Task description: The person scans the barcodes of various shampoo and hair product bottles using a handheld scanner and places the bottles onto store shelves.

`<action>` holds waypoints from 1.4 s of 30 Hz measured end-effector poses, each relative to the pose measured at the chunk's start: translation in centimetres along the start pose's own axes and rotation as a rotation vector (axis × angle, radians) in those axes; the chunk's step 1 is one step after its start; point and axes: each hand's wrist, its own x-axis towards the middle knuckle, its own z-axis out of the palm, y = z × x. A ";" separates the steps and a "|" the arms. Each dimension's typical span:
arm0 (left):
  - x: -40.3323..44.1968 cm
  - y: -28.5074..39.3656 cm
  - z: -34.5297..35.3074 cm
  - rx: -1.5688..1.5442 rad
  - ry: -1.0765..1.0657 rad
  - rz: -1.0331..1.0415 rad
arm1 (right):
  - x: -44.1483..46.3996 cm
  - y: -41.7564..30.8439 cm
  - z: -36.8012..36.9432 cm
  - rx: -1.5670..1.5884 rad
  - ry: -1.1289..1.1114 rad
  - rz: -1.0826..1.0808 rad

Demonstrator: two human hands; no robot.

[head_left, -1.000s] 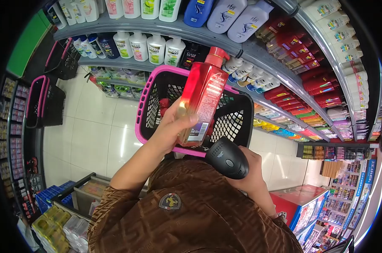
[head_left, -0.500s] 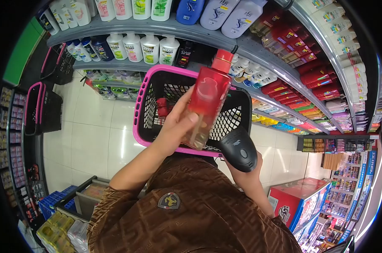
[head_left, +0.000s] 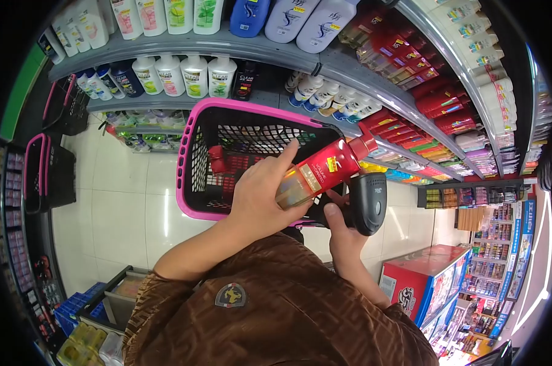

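My left hand point(head_left: 259, 190) grips the lower part of a shampoo bottle point(head_left: 329, 166), red at the top and clear amber below. The bottle lies tilted, its red cap up and to the right, and a yellow sticker shows on its front label. Around its handle my right hand point(head_left: 344, 235) is closed on a black barcode scanner point(head_left: 368, 204), just right of the bottle. Beneath both hands is a black shopping basket with a pink rim point(head_left: 181, 168). A small red item point(head_left: 217, 160) shows at the basket's left inner side.
Shelves point(head_left: 184, 52) of shampoo bottles curve across the front and right. More pink-rimmed baskets point(head_left: 50, 174) stand at the left. A red and blue display box point(head_left: 425, 277) is at the lower right, and a blue crate point(head_left: 81, 305) at the lower left.
My left hand has turned the bottle from nearly upright to tilted right, bringing a stickered label into view. The scanner has swung more upright and moved right. The view has shifted slightly.
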 end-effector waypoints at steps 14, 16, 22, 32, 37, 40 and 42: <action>-0.7 1.6 1.5 0.144 -0.093 0.184 | 0.7 1.2 0.9 0.105 0.151 -0.083; -0.3 1.8 0.8 0.044 -0.168 0.081 | 1.0 0.8 1.0 0.136 0.156 -0.075; -0.9 0.0 0.4 -0.691 -0.233 -0.423 | 0.4 1.2 -0.2 0.136 0.050 -0.074; -2.4 -1.8 -0.6 -0.744 -0.559 -0.425 | 0.2 0.2 0.7 0.120 0.011 -0.010; -2.1 -2.5 -0.3 -0.800 -0.537 -0.404 | 0.3 0.3 0.7 0.153 0.089 0.069; -2.2 -2.9 0.6 -0.824 -0.534 -0.404 | 0.4 0.0 0.5 0.148 0.094 0.064; -1.8 -2.7 1.0 -0.832 -0.534 -0.407 | 0.5 -0.4 0.3 0.139 0.092 0.077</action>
